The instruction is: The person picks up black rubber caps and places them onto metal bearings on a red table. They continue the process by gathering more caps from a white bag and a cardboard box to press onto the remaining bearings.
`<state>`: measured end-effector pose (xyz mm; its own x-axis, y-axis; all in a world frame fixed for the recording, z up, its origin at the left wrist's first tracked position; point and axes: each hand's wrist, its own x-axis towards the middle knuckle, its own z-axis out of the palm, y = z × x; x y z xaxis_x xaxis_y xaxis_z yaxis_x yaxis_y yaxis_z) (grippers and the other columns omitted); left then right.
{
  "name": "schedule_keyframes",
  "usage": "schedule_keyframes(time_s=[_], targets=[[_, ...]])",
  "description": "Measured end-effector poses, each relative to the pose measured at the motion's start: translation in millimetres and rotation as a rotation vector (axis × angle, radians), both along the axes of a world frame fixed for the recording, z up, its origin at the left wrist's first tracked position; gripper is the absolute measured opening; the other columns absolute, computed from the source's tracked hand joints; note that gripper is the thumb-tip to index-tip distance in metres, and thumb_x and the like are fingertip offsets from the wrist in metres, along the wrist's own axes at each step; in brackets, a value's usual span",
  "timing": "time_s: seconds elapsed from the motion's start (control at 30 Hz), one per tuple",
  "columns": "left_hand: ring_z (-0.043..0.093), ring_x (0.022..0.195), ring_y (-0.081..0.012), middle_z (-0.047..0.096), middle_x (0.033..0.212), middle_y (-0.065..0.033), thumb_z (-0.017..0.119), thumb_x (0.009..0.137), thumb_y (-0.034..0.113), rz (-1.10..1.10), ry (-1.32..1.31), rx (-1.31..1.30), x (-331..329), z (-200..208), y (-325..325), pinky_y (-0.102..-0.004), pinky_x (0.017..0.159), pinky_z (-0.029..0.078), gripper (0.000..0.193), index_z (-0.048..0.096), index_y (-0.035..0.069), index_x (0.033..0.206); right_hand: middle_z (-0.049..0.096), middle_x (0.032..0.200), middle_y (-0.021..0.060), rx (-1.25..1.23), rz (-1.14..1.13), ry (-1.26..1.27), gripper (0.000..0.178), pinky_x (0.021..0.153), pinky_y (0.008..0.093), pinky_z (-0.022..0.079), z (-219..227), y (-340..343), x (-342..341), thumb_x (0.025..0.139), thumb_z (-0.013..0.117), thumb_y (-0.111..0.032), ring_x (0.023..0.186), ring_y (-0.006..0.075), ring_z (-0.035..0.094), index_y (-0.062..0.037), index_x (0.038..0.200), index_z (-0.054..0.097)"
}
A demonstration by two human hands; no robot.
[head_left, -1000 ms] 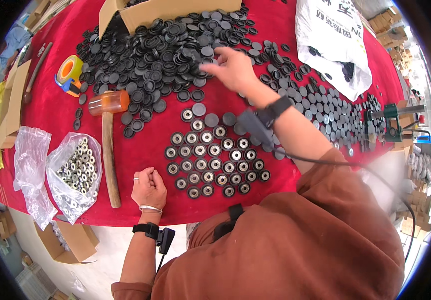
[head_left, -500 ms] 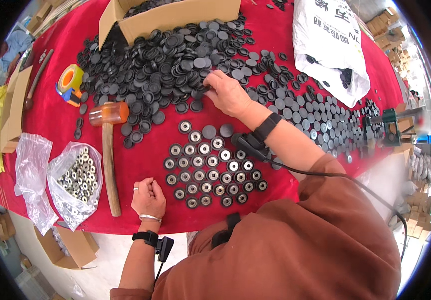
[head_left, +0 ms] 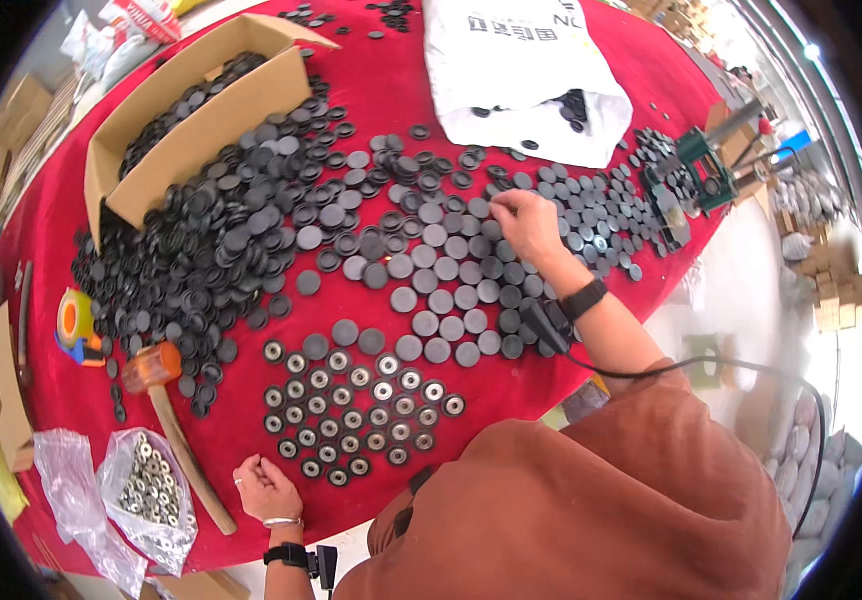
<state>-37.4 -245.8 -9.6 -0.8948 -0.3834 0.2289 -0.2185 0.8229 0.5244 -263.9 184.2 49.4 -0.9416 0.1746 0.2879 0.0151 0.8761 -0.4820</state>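
My right hand (head_left: 529, 228) reaches over the dark round caps (head_left: 459, 248) spread across the middle of the table. Its thumb and fingertips are pinched together just above them; whatever sits in the pinch is too small to make out. On the red cloth at the near left, my left hand (head_left: 269, 492) rests with its fingers loosely curled and nothing visible in them. To its right lies a group of black caps with metal ring-shaped centres (head_left: 351, 420), with a few plain caps (head_left: 344, 332) along its far edge.
Behind the big heap of caps (head_left: 201, 240) is an open cardboard box (head_left: 201, 118). A mallet (head_left: 183, 440), tape roll (head_left: 75, 316) and clear bag of metal rings (head_left: 151, 490) lie at left. A white sack (head_left: 521, 70) lies far back; a green press (head_left: 703, 170) stands right.
My right hand has moved rightward from the heap to the spread-out caps. The whole view has turned, shifting the table's contents leftward. My left hand stays by the near table edge.
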Motion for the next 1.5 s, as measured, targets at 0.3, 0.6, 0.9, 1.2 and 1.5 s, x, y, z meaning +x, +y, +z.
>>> schedule_keyframes(time_s=[0.3, 0.6, 0.9, 1.2, 1.5], targets=[[0.049, 0.054, -0.0142, 0.053, 0.079, -0.0055, 0.054, 0.084, 0.008, 0.022, -0.063, -0.088, 0, 0, 2, -0.0269, 0.048, 0.040, 0.008, 0.056, 0.003, 0.090, 0.065, 0.081, 0.0144, 0.125, 0.200, -0.264, 0.029, 0.073, 0.0415, 0.050, -1, -16, -62, 0.076, 0.063, -0.036, 0.080, 0.0313, 0.062, -0.0087, 0.084, 0.070], [0.046, 0.052, -0.0151, 0.048, 0.073, -0.0052, 0.057, 0.081, 0.007, -0.026, -0.015, -0.105, -1, -2, -1, -0.0280, 0.046, 0.039, 0.009, 0.057, 0.005, 0.089, 0.065, 0.083, 0.0162, -0.059, 0.165, -0.391, 0.033, 0.067, 0.0364, 0.053, 9, -51, -74, 0.067, 0.076, -0.018, 0.078, 0.0295, 0.064, 0.0010, 0.090, 0.062], [0.047, 0.053, -0.0150, 0.049, 0.075, -0.0045, 0.058, 0.081, 0.006, -0.028, 0.001, -0.052, 2, -4, -3, -0.0286, 0.047, 0.040, 0.009, 0.057, 0.005, 0.090, 0.061, 0.097, 0.0126, -1.507, 0.117, -0.716, 0.029, 0.069, 0.0301, 0.056, 24, -79, -22, 0.087, 0.060, -0.013, 0.084, 0.0221, 0.065, 0.0029, 0.110, 0.050], [0.055, 0.064, -0.0248, 0.055, 0.073, -0.0084, 0.058, 0.081, 0.010, -0.020, -0.032, -0.042, -2, 2, 0, -0.0363, 0.057, 0.046, 0.008, 0.056, 0.007, 0.088, 0.067, 0.088, 0.0078, -1.000, 0.371, -0.664, 0.023, 0.062, 0.0257, 0.052, 25, -157, 28, 0.086, 0.060, -0.014, 0.078, 0.0154, 0.065, 0.0014, 0.103, 0.064], [0.056, 0.061, -0.0222, 0.056, 0.072, -0.0051, 0.059, 0.080, 0.010, 0.026, -0.024, 0.024, 0, 7, 0, -0.0345, 0.052, 0.046, 0.009, 0.056, 0.009, 0.088, 0.065, 0.095, 0.0056, 0.246, 0.943, 0.113, 0.022, 0.076, 0.0358, 0.044, -16, -234, 70, 0.072, 0.062, -0.011, 0.091, 0.0202, 0.059, -0.0067, 0.093, 0.064]])
